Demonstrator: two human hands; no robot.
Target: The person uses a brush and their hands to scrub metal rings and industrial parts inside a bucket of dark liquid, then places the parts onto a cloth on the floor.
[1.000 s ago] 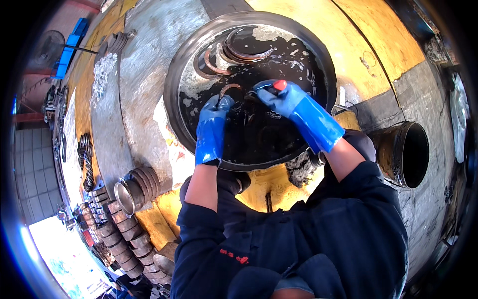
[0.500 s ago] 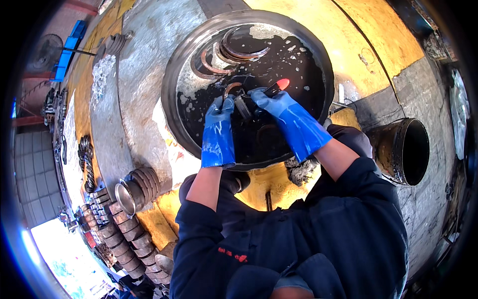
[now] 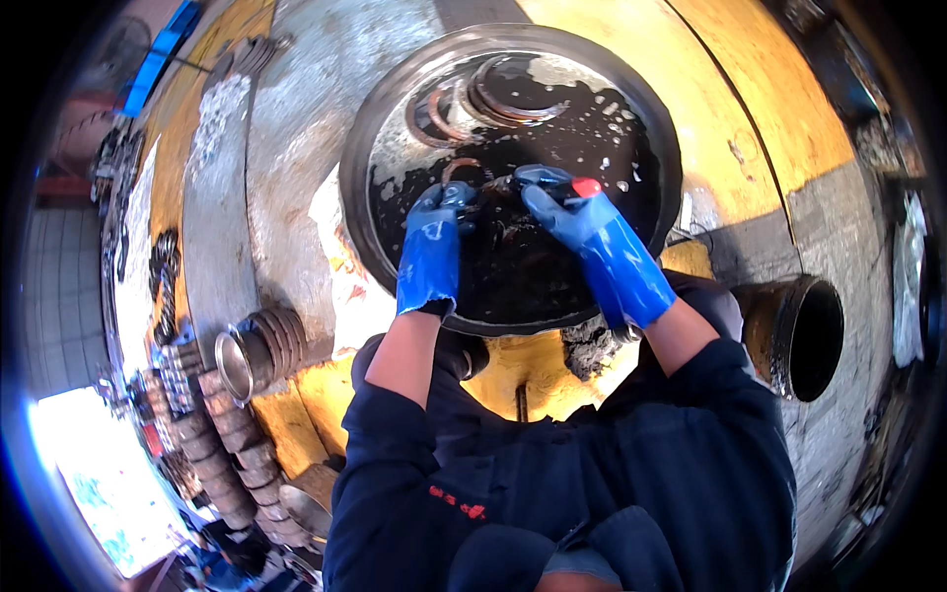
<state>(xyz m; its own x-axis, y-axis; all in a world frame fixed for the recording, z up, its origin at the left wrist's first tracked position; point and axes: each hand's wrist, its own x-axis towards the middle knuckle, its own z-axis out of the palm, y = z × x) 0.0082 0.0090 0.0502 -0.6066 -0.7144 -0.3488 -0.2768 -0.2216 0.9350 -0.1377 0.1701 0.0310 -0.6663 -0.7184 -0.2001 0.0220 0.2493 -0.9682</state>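
Note:
My left hand [image 3: 436, 232], in a long blue rubber glove, is closed on a curved metal half ring [image 3: 464, 165] over a round basin [image 3: 357, 197] of dark liquid. My right hand [image 3: 570, 212], gloved alike, grips a tool with a red-tipped handle [image 3: 586, 186]. Its working end, between the two hands, is too dark and blurred to make out. Farther back in the basin lie several curved metal rings or half rings [image 3: 493, 104], partly in the liquid. Pale foam floats around them.
An open dark cylinder [image 3: 789, 335] lies on its side to the right. Left of me are a ribbed metal ring part [image 3: 261, 355] and stacked rusty cylindrical parts [image 3: 237, 444]. A coiled dark chain-like thing [image 3: 164, 281] lies farther left. Yellow and grey sheets cover the floor.
The view has shifted, so the basin appears farther right. My right hand has drawn slightly away from the left. The dark block seen between my hands before no longer shows clearly.

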